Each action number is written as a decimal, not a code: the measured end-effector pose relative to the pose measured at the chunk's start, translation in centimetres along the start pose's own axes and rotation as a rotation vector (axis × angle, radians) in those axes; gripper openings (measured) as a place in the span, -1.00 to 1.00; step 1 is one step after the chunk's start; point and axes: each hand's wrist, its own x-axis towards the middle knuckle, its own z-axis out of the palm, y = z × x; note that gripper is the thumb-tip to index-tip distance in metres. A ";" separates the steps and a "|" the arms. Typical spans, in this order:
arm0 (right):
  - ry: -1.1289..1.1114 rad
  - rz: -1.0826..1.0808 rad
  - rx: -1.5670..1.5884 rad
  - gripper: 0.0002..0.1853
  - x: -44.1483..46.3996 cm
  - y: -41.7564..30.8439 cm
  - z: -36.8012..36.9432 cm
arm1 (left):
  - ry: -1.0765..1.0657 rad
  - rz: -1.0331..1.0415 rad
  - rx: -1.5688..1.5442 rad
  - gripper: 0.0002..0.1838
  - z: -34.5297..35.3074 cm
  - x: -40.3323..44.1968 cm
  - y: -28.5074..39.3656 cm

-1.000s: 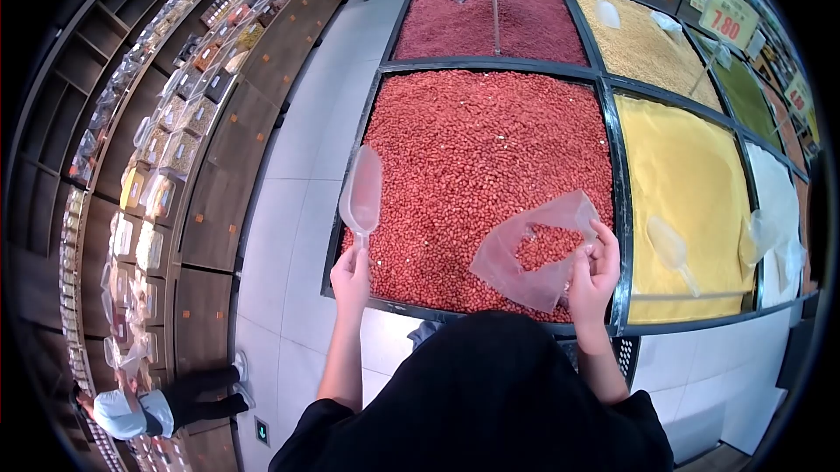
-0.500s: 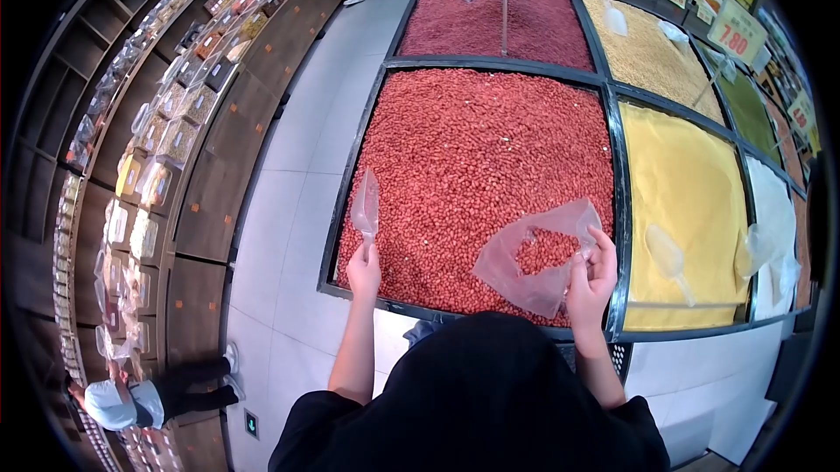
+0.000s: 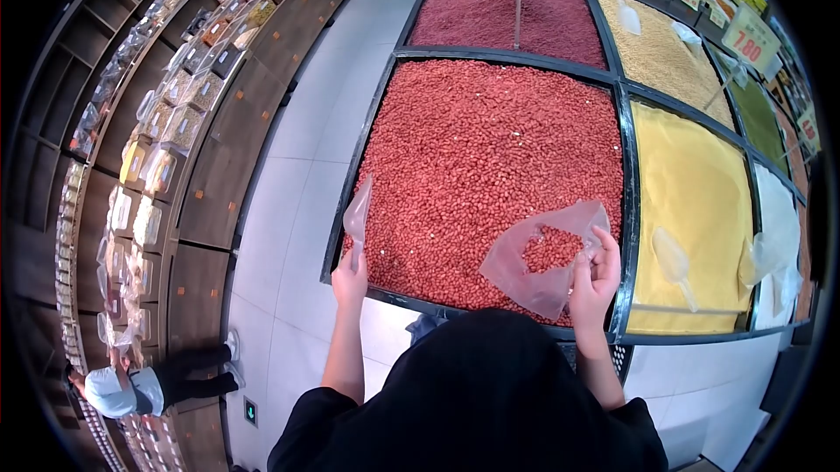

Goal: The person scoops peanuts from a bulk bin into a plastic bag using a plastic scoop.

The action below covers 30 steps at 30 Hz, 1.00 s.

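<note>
A wide black-framed bin holds a heap of red-skinned peanuts (image 3: pixel 490 139). At its left edge my left hand (image 3: pixel 351 278) is closed round the handle of a clear plastic scoop (image 3: pixel 357 214), whose blade points away from me and is tilted on its side. No peanuts can be made out in the scoop. My right hand (image 3: pixel 597 275) pinches the rim of a thin clear plastic bag (image 3: pixel 516 264) over the near right part of the heap. Through the bag's wide mouth red peanuts show; whether they lie inside it or beneath is hard to tell.
Dark red beans (image 3: pixel 507 17) fill the bin behind. To the right, a yellow-covered bin (image 3: pixel 691 174) has another scoop (image 3: pixel 671 258) on it. Price signs (image 3: pixel 751 39) stand on posts. Shelves of packaged food line the left aisle, where a person (image 3: pixel 122 391) stands.
My left hand and the scoop have shifted slightly left and down, and the scoop has turned more edge-on. The view has swung a little; the right hand keeps its hold on the bag.
</note>
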 end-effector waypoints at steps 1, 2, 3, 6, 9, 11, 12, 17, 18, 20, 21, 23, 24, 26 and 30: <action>0.002 0.003 0.000 -0.51 0.0 0.0 0.0 | 0.008 0.003 -0.009 -0.67 0.2 -0.1 -0.3; 0.003 0.007 0.000 -0.50 0.0 0.0 0.0 | 0.009 0.002 -0.009 -0.67 0.4 -0.1 -0.6; 0.002 0.007 0.000 -0.50 -0.1 0.0 0.0 | 0.006 0.009 -0.032 -0.66 0.6 -0.2 -0.9; -0.007 0.003 -0.007 -0.50 -0.2 0.2 -0.1 | 0.007 0.024 -0.061 -0.65 0.9 -0.3 -1.4; -0.019 -0.005 0.007 -0.50 -0.3 0.1 -0.1 | 0.007 0.024 -0.066 -0.64 0.6 -0.6 -0.8; -0.018 0.006 0.019 -0.50 -0.4 0.0 0.0 | 0.002 0.015 -0.065 -0.64 0.3 -0.8 -0.6; -0.020 0.006 0.020 -0.50 -0.5 0.0 0.0 | -0.001 0.013 -0.065 -0.64 0.2 -1.0 -0.7; -0.041 0.013 0.007 -0.49 -0.7 0.3 -0.2 | -0.042 -0.017 -0.034 -0.64 -0.5 -1.0 -0.7; -0.042 0.013 0.008 -0.49 -0.7 0.3 -0.2 | -0.035 -0.008 0.005 -0.65 -0.5 -1.0 -0.7; -0.040 0.014 0.021 -0.49 -0.8 0.4 -0.1 | -0.028 0.001 0.045 -0.66 -0.6 -1.0 -0.6; -0.040 0.014 0.022 -0.49 -0.9 0.4 -0.1 | -0.021 0.000 0.053 -0.66 -0.6 -1.0 -0.4; -0.037 0.015 0.023 -0.50 -0.9 0.4 -0.2 | -0.015 0.000 0.061 -0.67 -0.7 -1.1 0.1; -0.037 0.015 0.024 -0.50 -1.0 0.4 -0.2 | -0.013 0.010 0.095 -0.67 -0.7 -1.1 0.3; -0.042 0.019 0.024 -0.50 -1.0 0.4 -0.4 | -0.009 0.019 0.131 -0.66 -0.7 -1.2 0.4; -0.036 0.007 0.013 -0.50 -0.8 0.8 -0.4 | -0.012 -0.011 0.102 -0.68 -0.2 -0.8 -0.4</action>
